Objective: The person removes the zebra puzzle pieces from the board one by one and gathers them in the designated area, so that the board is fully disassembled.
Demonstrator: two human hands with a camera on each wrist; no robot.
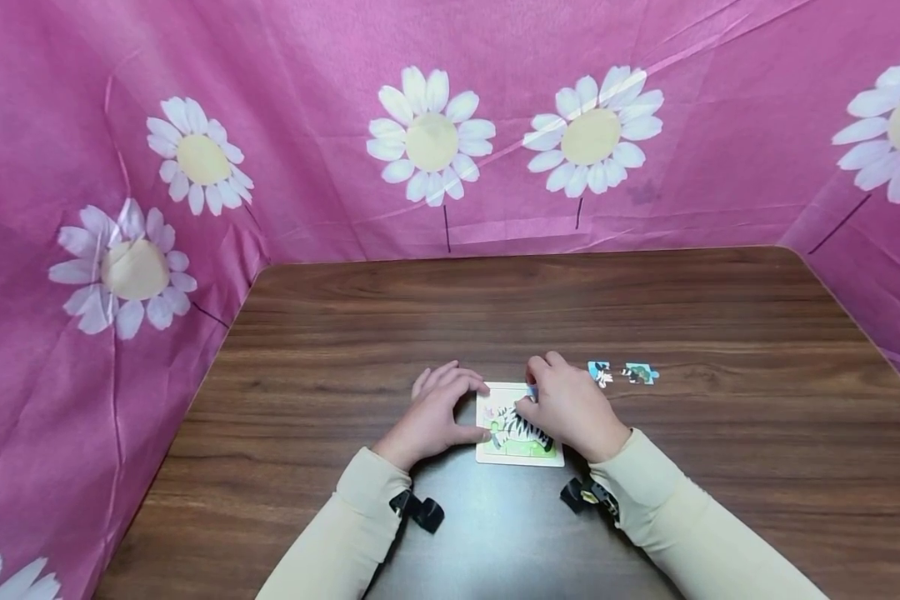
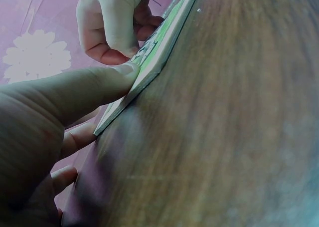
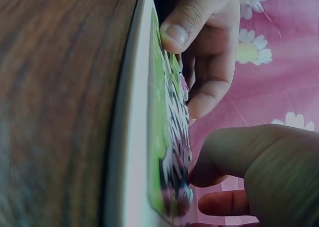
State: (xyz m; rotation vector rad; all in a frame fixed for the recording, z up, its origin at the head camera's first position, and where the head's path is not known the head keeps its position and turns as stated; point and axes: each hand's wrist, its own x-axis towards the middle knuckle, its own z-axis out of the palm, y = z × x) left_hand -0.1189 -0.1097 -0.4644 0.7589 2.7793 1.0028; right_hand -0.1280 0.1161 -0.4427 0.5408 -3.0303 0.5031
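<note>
A small puzzle board (image 1: 521, 461) with a light border, a zebra picture and green grass lies flat on the table. My left hand (image 1: 437, 417) holds it at the left side, thumb on the near left part and fingers by the far left corner. Over the upper right part of the board is my right hand (image 1: 570, 410), its thumb and index finger around a blue puzzle piece (image 1: 532, 390) at the picture's top edge. Most of that piece is hidden by the fingers. In the right wrist view the zebra picture (image 3: 174, 122) is seen nearly edge-on.
Just beyond the right hand lie two loose puzzle pieces, a blue, black and white one (image 1: 600, 373) and a blue and green one (image 1: 640, 373). The brown wooden table (image 1: 720, 333) is bordered by a pink cloth (image 1: 307, 167) with white flowers.
</note>
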